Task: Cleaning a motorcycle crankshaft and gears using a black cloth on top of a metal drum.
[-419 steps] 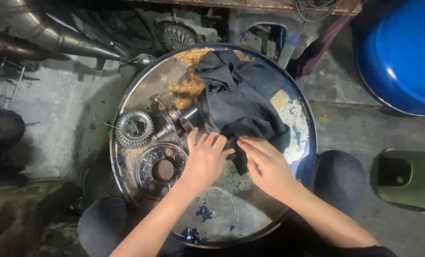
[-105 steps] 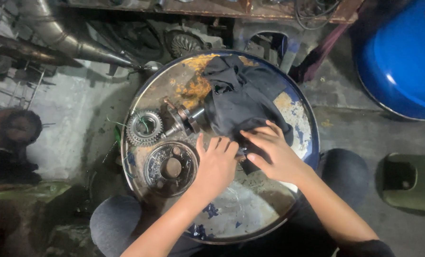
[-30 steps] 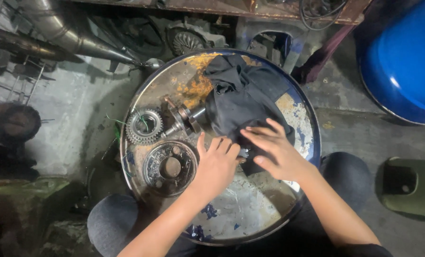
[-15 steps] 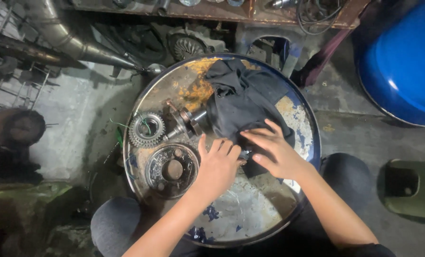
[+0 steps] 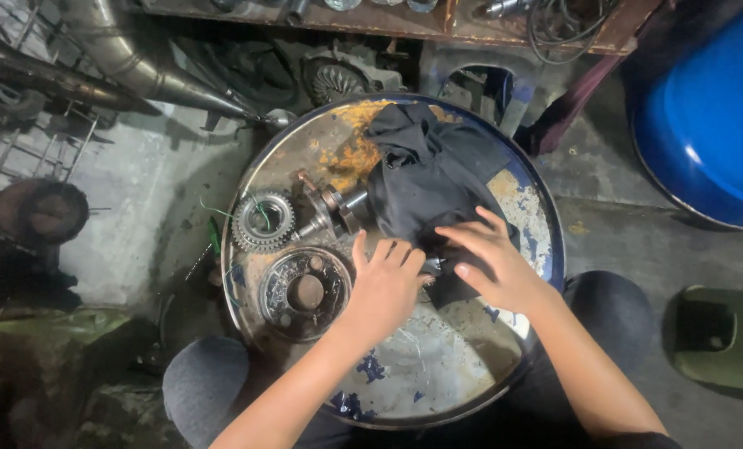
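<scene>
On a rusty drum lid (image 5: 505, 378), the left hand (image 5: 386, 287) and right hand (image 5: 496, 264) press spread fingers onto a black cloth (image 5: 430, 179) at twelve o'clock, covering a metal shaft (image 5: 331, 208); a gear (image 5: 262, 221) lies at nine.

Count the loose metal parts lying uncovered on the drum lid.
3: a toothed gear at the lid's left, a round hub plate below it, and a shaft piece running under the black cloth. The cloth and both hands may hide more.
</scene>
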